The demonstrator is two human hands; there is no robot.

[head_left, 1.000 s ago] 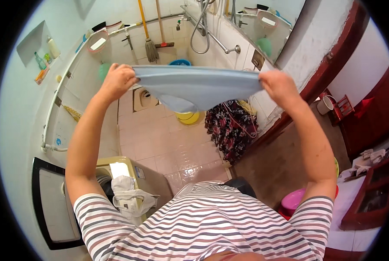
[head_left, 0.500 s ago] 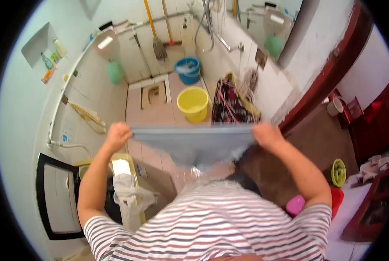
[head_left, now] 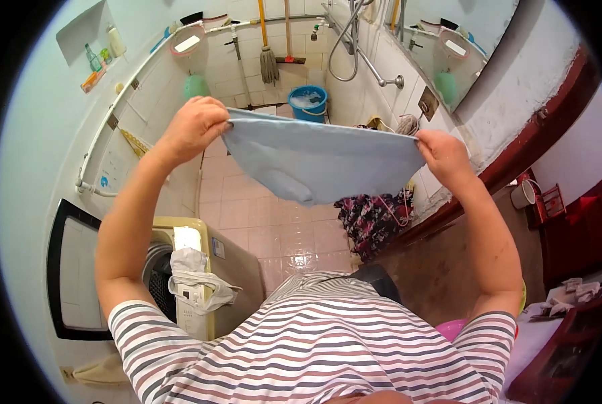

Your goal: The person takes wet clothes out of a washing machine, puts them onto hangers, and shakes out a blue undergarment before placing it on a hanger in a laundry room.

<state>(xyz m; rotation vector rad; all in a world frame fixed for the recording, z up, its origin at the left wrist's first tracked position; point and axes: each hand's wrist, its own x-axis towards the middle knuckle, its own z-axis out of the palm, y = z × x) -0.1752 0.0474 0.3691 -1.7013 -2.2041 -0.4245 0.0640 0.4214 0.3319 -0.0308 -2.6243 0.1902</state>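
Observation:
I hold a light blue cloth stretched out in front of me at chest height above the tiled floor. My left hand pinches its left top corner. My right hand grips its right top corner. The cloth hangs down between them in a shallow curve. Below my left arm stands a beige washing machine with a white garment draped over its top edge.
A blue bucket stands at the far wall beside a mop and a broom. A dark flowered pile of laundry lies by the right wall. A pink basin sits low right. Shower pipes run along the right wall.
Both hands lowered the cloth half a second ago, then raised it back up. The cloth stays stretched between them throughout.

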